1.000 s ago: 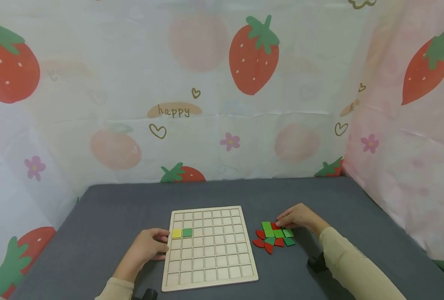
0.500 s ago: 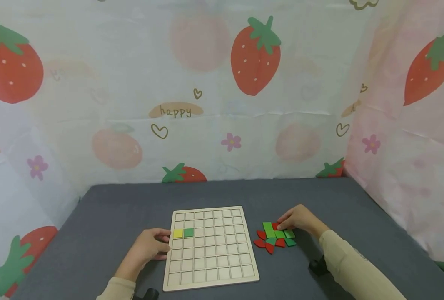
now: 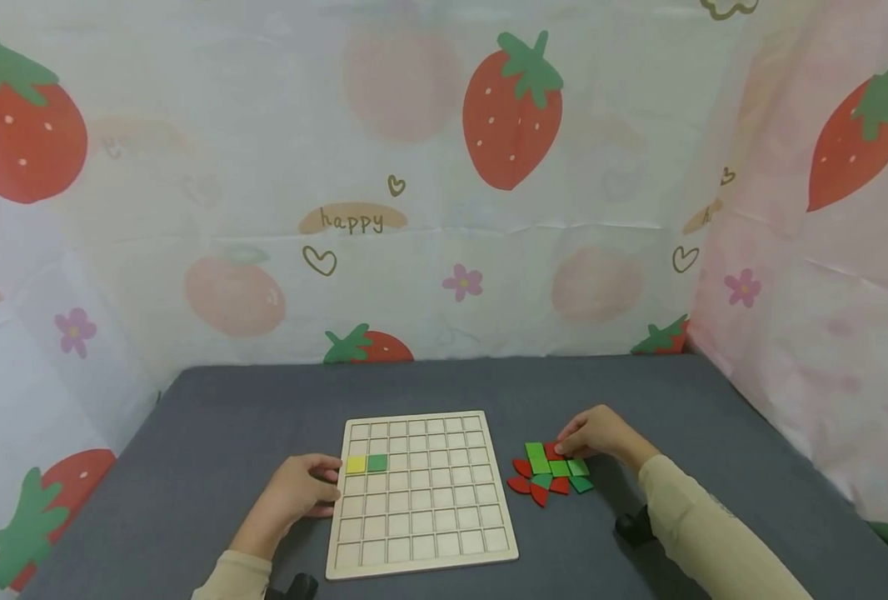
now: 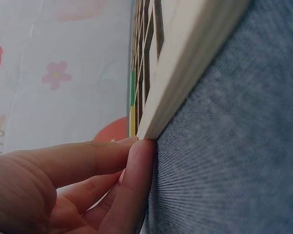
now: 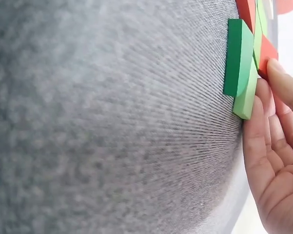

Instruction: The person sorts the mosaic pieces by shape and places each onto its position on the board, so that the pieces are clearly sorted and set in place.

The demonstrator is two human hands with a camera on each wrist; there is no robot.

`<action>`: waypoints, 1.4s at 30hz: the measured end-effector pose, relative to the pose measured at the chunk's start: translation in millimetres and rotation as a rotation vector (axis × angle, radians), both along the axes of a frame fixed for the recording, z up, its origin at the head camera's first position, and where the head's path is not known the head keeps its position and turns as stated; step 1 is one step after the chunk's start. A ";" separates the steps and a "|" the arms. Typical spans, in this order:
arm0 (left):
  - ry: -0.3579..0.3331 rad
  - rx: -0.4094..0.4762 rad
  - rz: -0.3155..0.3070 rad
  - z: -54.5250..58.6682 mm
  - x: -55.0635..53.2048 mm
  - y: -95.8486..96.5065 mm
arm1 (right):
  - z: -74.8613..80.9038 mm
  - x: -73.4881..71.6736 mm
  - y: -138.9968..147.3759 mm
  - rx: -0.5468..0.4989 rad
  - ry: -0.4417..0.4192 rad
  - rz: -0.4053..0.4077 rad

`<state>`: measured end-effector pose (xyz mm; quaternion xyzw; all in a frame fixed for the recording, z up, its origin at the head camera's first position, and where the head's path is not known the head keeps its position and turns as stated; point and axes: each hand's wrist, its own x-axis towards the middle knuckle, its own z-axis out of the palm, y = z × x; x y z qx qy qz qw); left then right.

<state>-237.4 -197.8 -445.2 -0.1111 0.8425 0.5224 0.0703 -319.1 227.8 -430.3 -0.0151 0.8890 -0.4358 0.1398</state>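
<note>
A pale wooden grid board (image 3: pixel 421 575) lies in front of me, with a yellow square tile (image 3: pixel 356 464) and a green square tile (image 3: pixel 377 462) in adjoining cells near its left edge. My left hand (image 3: pixel 294 496) touches that edge; the left wrist view shows its fingertips (image 4: pixel 139 156) right against the wooden side. To the right of the board, my right hand (image 3: pixel 601 432) pinches a red tile (image 5: pixel 267 54) at the back of a cluster of loose pieces. Light green tiles (image 3: pixel 537 466) lie beside it, and a dark green piece (image 5: pixel 238 58) is near my right fingers.
Several red curved-sided pieces (image 3: pixel 520 485) lie at the cluster's near left side. Everything is on a dark grey cloth-covered table (image 3: pixel 264 400). A strawberry-print curtain (image 3: pixel 414 283) hangs behind the table and along its sides.
The whole head view has shifted slightly to the right. Both hands, the board and the pieces keep nearly the same places relative to each other.
</note>
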 end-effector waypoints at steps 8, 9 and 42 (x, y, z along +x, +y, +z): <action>0.015 -0.008 0.008 -0.6 0.0 2.1 | 6.9 -2.1 -7.9 -0.075 -0.013 -0.048; 0.016 -0.009 0.009 -0.7 0.0 2.1 | 8.4 -2.4 -10.1 -0.083 -0.012 -0.052; 0.004 0.006 0.000 0.8 1.2 -0.6 | 10.4 -6.6 -141.1 -0.240 -0.054 0.082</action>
